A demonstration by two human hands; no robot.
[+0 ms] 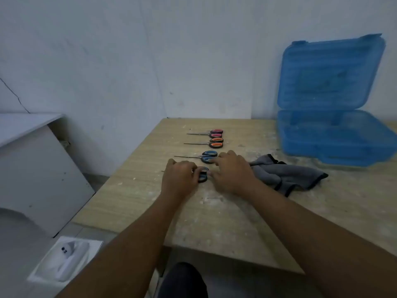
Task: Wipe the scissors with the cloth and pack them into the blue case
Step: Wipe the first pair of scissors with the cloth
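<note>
Several scissors lie in a row on the wooden table (pixel 214 222), blades pointing left. The pink-handled pair (pixel 216 133) is farthest, then the orange pair (pixel 216 142), then a blue pair (pixel 208 157). My left hand (pixel 179 179) curls over the nearest dark blue pair (pixel 203 174), gripping its handles. My right hand (pixel 232 172) lies beside it with fingertips touching the handles of the two blue pairs. A grey cloth (pixel 287 175) lies crumpled just right of my right hand. The blue case (pixel 330 134) stands open at the back right, its lid up against the wall.
A white cabinet (pixel 38 160) stands to the left of the table, with a gap of floor between. A white box (pixel 64 259) with a device in it lies on the floor at lower left. The wall runs close behind the table.
</note>
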